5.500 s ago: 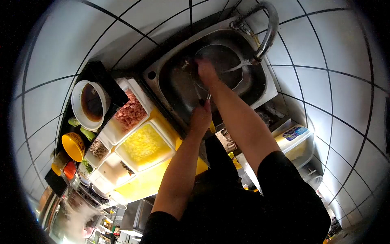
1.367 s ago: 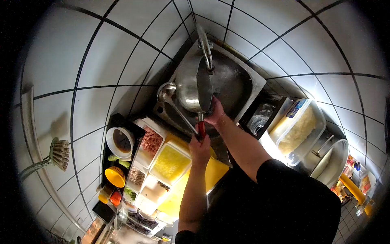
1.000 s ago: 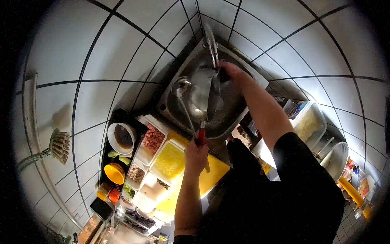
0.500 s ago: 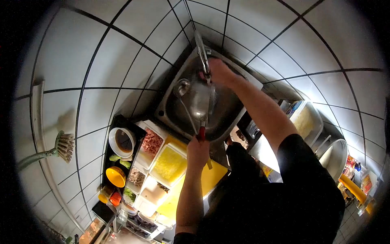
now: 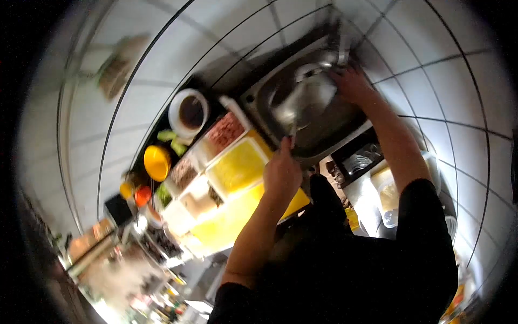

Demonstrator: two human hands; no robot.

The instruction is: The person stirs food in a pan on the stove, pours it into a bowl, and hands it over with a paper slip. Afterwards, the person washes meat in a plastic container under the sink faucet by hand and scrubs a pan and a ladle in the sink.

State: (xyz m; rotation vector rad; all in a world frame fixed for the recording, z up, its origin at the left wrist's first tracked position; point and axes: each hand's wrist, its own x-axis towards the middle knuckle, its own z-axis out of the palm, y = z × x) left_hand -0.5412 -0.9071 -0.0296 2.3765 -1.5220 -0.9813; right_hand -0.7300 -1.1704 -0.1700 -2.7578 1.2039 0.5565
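My left hand (image 5: 283, 171) is closed around the handle end of a shiny metal utensil (image 5: 305, 102), whose exact kind is lost in the blur. The utensil reaches out over the steel sink (image 5: 324, 135). At the sink's far right side is my right hand (image 5: 353, 85), near the tap (image 5: 343, 46). Motion smears its fingers, so whether they hold or touch anything cannot be made out.
Left of the sink stand a white tub of dark liquid (image 5: 190, 112), a yellow bowl (image 5: 157, 163) and containers of pink diced food (image 5: 224, 132) and yellow food (image 5: 239, 164). A yellow board (image 5: 226, 224) lies nearer me. Tiled walls (image 5: 421, 75) enclose the corner.
The view has turned, shifting the sink to the right. My right hand has moved from beside the tap spout, over the utensil, to the sink's far right side. My left hand keeps hold of the utensil.
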